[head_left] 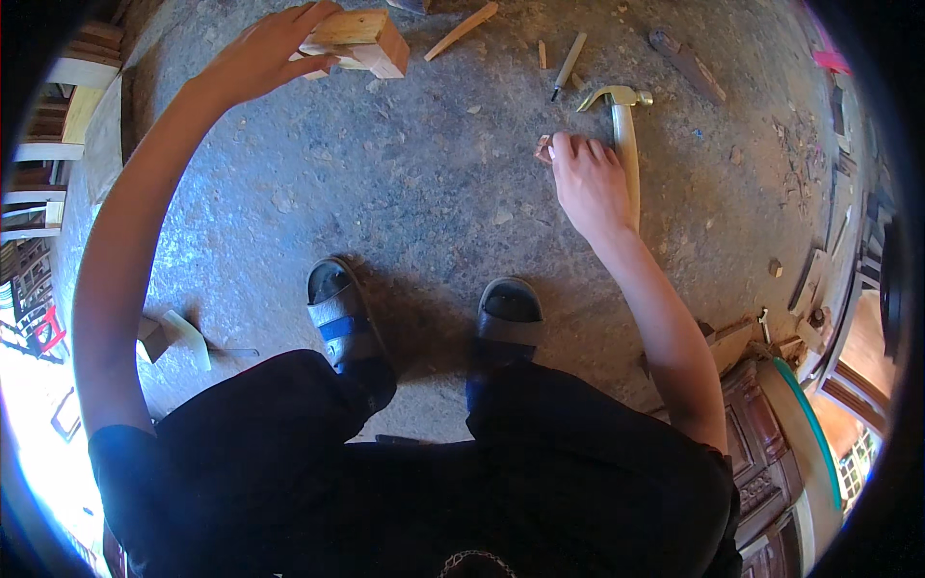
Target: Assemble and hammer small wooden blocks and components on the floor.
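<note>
At the upper left, my left hand [275,50] is closed around the end of a pale wooden block [356,31], its thumb low on the near side and its fingers over the top. The block seems to have a notch or a second piece along its lower side. My right hand [590,183] pinches a small reddish-brown piece of wood [544,148], partly hidden by the fingers. Just right of that hand lies a claw hammer [626,159] with a pale wooden handle and a brass-coloured head, the wrist covering the handle's lower end.
Beyond my hands, a chisel-like tool [569,66], a wood strip [462,31], a small stick [541,54] and a dark worn piece of wood [688,65] lie on the concrete floor [424,183]. Carved wooden panels [756,424] stand at the lower right, stacked timber [82,116] at the left.
</note>
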`<state>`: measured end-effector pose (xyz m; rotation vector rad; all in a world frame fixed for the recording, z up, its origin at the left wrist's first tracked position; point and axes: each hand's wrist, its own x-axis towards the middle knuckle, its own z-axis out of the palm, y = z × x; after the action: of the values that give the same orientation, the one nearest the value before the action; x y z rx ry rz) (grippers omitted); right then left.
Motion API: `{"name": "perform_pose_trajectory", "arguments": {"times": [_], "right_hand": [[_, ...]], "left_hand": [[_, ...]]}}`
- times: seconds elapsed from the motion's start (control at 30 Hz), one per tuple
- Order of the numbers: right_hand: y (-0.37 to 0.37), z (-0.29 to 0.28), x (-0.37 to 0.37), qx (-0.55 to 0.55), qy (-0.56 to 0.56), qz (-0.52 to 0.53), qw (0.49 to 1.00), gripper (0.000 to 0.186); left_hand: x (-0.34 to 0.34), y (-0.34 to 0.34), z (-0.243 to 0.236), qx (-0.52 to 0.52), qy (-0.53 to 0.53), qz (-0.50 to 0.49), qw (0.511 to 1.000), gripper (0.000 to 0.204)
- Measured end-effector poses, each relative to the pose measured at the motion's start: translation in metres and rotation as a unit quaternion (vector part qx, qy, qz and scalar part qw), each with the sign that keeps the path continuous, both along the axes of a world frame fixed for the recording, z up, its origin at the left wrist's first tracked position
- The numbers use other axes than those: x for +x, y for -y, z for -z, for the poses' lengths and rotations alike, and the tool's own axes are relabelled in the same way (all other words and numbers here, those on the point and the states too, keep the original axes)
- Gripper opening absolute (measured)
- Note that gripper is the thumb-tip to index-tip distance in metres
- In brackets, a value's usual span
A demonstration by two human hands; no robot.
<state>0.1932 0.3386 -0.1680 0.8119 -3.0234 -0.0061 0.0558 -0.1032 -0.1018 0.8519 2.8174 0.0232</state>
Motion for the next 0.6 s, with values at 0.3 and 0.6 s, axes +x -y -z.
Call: {"name": "perform_pose_trajectory", "arguments": {"times": [0.3,0.6], "right_hand": [[0.020,-0.005,-0.008,0.134,-0.022,-0.031,0.990,0.026],[-0.004,-0.071,-0.035,-0.130,0.302,0.081,0.941,0.024]], "left_hand": [[0.007,0.008,0.005,-0.006,-0.028,0.021,0.999,0.055],[0.030,-0.052,-0.026,0.038,0.055,0.037,0.997,0.048]]}}
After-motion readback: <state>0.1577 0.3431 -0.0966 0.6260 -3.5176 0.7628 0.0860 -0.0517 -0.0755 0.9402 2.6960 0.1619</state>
